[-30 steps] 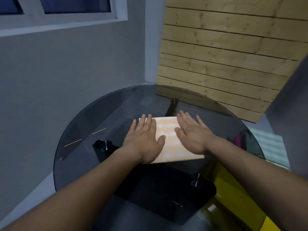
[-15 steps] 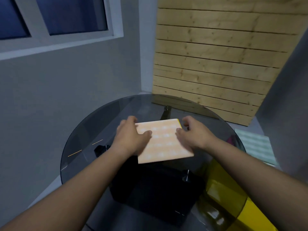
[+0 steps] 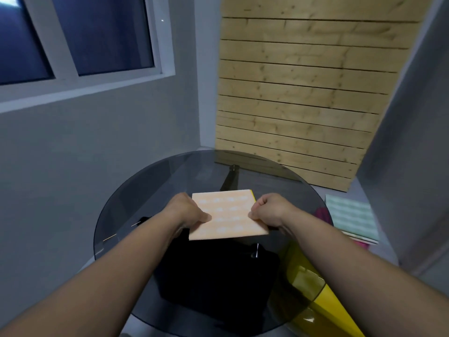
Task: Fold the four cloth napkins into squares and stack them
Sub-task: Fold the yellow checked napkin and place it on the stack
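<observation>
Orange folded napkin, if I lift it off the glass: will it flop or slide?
Probably keeps shape: the orange napkin lies flat between the left hand and right hand gripping its sides. Unsupported, folded layers may sag. Smooth glass table likely lets it slide.

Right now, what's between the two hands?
In the head view, the folded peach napkin fills the gap: the left hand pinches its left edge, the right hand its right edge.
</observation>
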